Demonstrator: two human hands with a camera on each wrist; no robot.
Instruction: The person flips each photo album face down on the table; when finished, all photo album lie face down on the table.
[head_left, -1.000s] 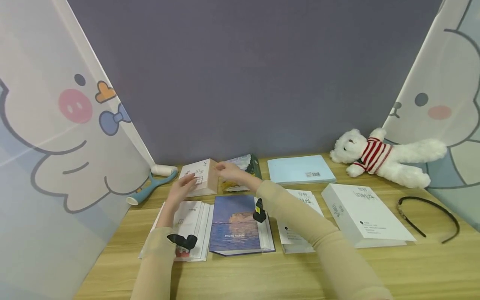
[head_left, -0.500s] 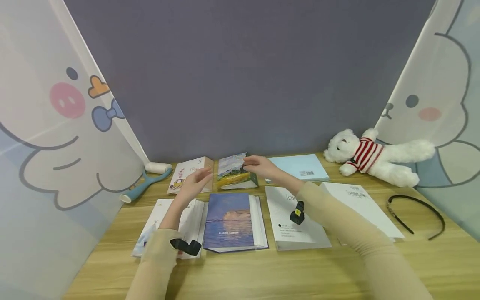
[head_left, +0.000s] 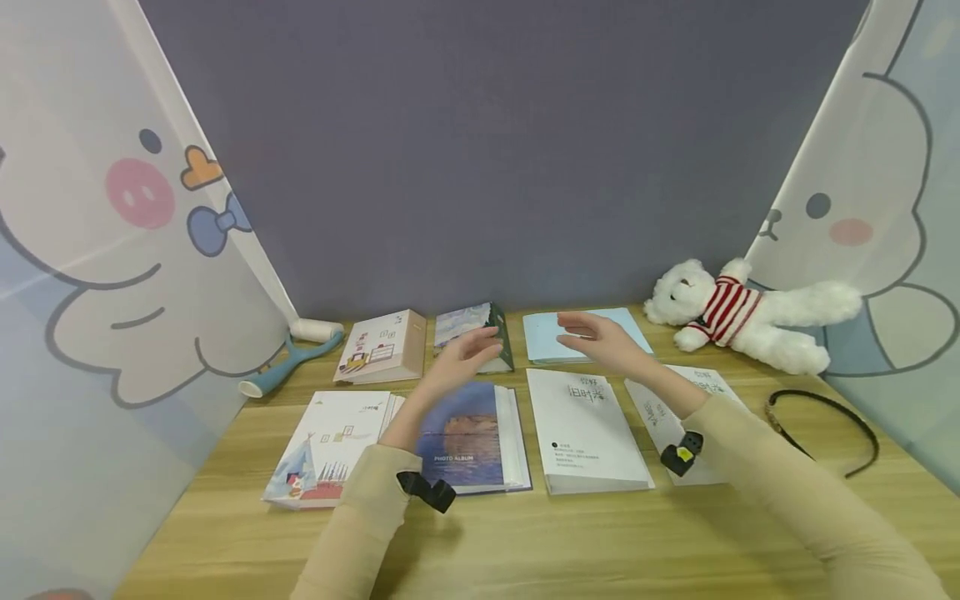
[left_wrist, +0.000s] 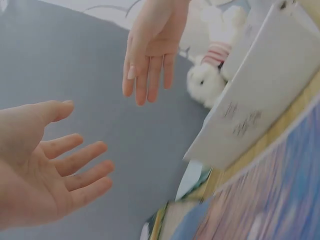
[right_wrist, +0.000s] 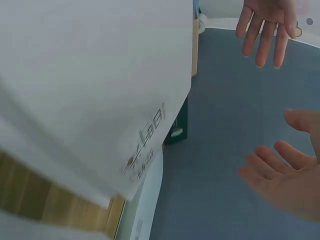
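Head view: wooden table [head_left: 570, 542] with books in two rows. Right hand [head_left: 600, 340], which pinched the painted-cover book [head_left: 471, 333] half a second ago, has let go; left hand [head_left: 463, 360] is beside it. Both hover empty, fingers spread; that book stands in the back row.

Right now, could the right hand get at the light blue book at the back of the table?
Probably yes: the right hand is open, holds nothing and hovers just above the light blue book, with nothing between them.
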